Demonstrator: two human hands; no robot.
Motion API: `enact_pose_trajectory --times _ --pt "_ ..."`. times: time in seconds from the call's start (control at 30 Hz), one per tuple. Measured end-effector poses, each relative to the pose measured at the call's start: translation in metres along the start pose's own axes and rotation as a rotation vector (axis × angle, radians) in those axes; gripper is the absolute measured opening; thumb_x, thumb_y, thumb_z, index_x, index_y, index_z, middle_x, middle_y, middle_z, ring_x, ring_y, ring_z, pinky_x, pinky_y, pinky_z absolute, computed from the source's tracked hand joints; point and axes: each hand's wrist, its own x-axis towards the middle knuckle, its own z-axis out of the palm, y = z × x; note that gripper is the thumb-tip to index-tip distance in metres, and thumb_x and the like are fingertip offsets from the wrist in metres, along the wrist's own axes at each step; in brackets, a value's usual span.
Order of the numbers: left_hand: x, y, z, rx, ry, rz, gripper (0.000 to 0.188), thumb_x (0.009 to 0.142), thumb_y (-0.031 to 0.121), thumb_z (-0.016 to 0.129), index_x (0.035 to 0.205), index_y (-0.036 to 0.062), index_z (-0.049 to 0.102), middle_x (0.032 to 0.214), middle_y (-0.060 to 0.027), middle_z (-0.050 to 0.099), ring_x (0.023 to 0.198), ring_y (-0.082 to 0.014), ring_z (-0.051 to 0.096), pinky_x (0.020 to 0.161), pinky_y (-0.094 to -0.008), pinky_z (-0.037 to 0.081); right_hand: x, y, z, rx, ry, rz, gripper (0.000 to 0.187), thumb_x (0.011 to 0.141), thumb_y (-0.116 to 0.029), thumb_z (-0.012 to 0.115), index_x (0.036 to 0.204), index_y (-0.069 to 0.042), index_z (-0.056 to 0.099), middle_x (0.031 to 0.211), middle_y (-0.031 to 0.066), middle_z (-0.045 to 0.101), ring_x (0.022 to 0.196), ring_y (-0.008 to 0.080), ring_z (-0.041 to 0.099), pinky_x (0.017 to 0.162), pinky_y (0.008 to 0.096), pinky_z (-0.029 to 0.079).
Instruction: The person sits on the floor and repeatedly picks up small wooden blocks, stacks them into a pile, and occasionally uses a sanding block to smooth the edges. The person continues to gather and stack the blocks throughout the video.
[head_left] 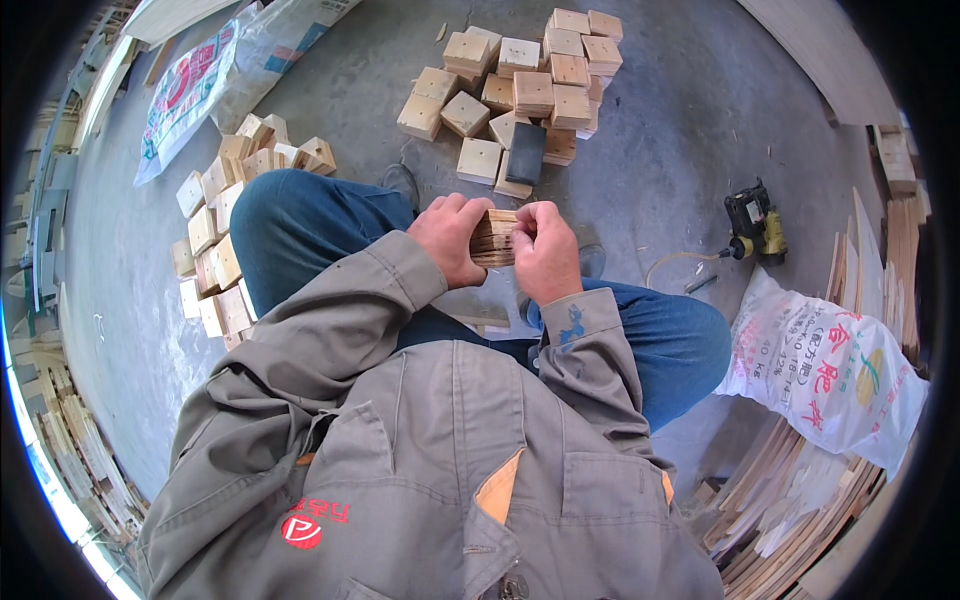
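Note:
Between my knees I hold a stack of thin wooden pieces, its layered edges facing up. My left hand is wrapped round its left side, thumb and fingers closed on it. On its right side my right hand is closed with bent fingers, the fingertips touching the stack. Just beyond my hands, several stacks of square wooden blocks stand on the concrete floor, many with a small dark mark on top. A flat dark rectangular object rests against the nearest of them.
More wooden blocks are piled beside my left knee. A black-and-yellow nail gun with a thin hose lies at the right. Near it, a printed white sack covers part of some wooden strips. Another sack lies far left.

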Motion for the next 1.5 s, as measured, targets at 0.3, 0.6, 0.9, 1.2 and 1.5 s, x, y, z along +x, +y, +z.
enact_pose_trajectory --times 0.3,0.6,0.9,1.2,1.5 --pt "0.001 -0.007 0.002 0.016 -0.003 -0.038 0.074 0.058 0.021 0.083 0.127 0.0106 0.056 0.110 -0.0169 0.059 0.108 -0.0380 0.058 0.095 -0.0431 0.051 0.004 0.006 -0.001 0.113 0.050 0.095 0.016 0.087 -0.001 0.068 0.100 0.000 0.058 0.088 0.0164 0.066 0.078 0.0297 0.065 0.074 0.0390 0.053" --pt "0.007 -0.012 0.000 -0.070 -0.044 -0.118 0.076 0.060 0.028 0.086 0.125 0.0036 0.057 0.111 -0.0194 0.064 0.106 -0.0363 0.063 0.095 -0.0402 0.052 0.011 0.031 -0.006 0.207 0.265 0.169 0.014 0.092 -0.003 0.064 0.105 0.000 0.061 0.089 0.0057 0.064 0.078 0.0144 0.060 0.073 0.0296 0.051" --pt "0.012 -0.021 -0.005 -0.401 -0.116 -0.331 0.081 0.059 0.027 0.091 0.126 -0.0031 0.055 0.112 -0.0171 0.067 0.105 -0.0248 0.067 0.094 -0.0340 0.052 0.014 0.027 -0.016 0.281 0.328 0.327 0.028 0.090 -0.004 0.065 0.117 0.003 0.061 0.101 0.0125 0.068 0.092 0.0229 0.065 0.085 0.0358 0.053" --pt "0.013 -0.040 -0.049 -1.005 0.304 -0.365 0.076 0.060 0.020 0.092 0.123 -0.0075 0.059 0.111 -0.0155 0.069 0.100 -0.0230 0.067 0.089 -0.0351 0.055 0.017 0.058 -0.022 0.255 0.367 0.335 0.055 0.085 -0.005 0.070 0.137 0.003 0.055 0.120 0.0182 0.067 0.102 0.0227 0.066 0.091 0.0351 0.053" --pt "-0.085 -0.060 -0.232 -1.206 0.791 0.051 0.055 0.080 0.016 0.075 0.130 0.0010 0.059 0.108 -0.0070 0.068 0.094 -0.0174 0.067 0.079 -0.0299 0.057 0.013 0.051 -0.007 0.241 0.100 0.355 0.059 0.088 -0.003 0.068 0.144 0.004 0.050 0.131 0.0239 0.062 0.112 0.0237 0.063 0.095 0.0317 0.051"
